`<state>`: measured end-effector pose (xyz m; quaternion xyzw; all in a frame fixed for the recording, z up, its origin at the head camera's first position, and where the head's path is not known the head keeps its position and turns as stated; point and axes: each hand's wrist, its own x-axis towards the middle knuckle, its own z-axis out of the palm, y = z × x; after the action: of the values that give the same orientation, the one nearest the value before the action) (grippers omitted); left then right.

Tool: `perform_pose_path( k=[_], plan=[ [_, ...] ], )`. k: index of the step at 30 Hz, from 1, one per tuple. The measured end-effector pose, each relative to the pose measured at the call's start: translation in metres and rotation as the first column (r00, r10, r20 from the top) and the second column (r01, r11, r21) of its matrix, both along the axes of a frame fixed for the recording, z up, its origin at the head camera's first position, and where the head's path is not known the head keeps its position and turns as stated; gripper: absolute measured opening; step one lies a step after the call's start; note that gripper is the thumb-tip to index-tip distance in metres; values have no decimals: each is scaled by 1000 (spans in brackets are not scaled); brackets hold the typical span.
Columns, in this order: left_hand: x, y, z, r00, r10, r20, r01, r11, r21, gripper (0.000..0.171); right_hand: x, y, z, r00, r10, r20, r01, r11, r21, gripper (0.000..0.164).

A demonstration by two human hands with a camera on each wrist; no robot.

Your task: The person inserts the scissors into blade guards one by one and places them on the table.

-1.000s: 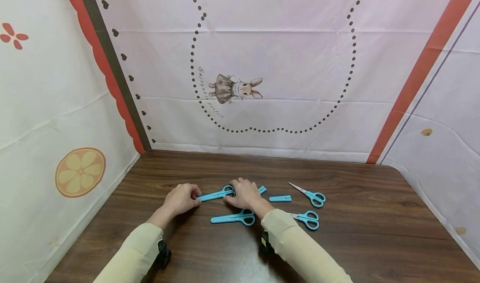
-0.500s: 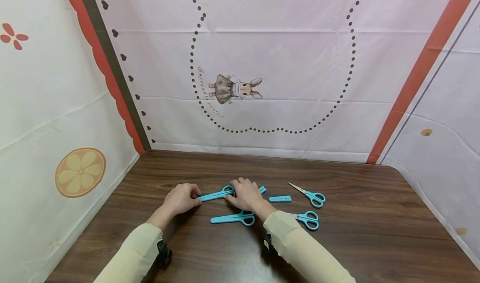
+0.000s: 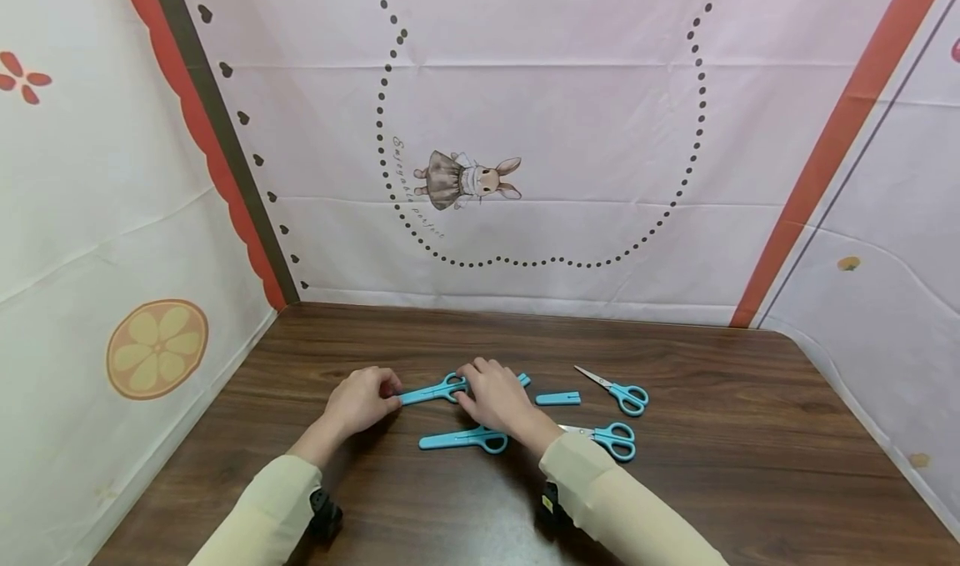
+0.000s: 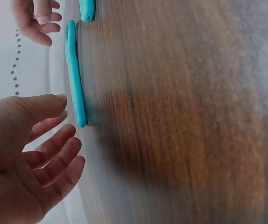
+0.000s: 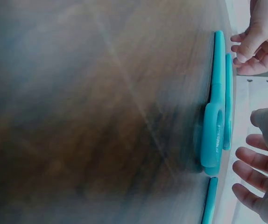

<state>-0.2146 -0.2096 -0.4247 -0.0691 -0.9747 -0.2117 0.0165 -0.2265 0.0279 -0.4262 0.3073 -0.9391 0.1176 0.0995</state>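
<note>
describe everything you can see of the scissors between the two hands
The scissors are turquoise and look plastic, with blades hidden in a matching, round-tipped sheath. They lie on the table, slightly slanted, sheath tip towards the left hand and looped handles towards the right hand, which partly hides them in the head view. Whether fingers touch either end is unclear.

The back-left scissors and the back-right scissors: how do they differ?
The back-left scissors have sheathed blades; the back-right scissors show bare blades. The back-left scissors point left, slightly toward the viewer; the back-right scissors point left and away. Both have blue handles.
</note>
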Motion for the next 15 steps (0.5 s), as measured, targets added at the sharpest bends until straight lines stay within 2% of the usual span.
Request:
perform_pose_path(
  k=[8,15],
  plan=[
    [5,2,4,1000,-3,-30,3,1000,17,11,4,8,0,995,47,-93,-50,998,-34,32],
    [10,4,6,997,-24,-68,27,999,41,11,7,18,4,995,71,-66,-75,995,-66,36]
  ],
)
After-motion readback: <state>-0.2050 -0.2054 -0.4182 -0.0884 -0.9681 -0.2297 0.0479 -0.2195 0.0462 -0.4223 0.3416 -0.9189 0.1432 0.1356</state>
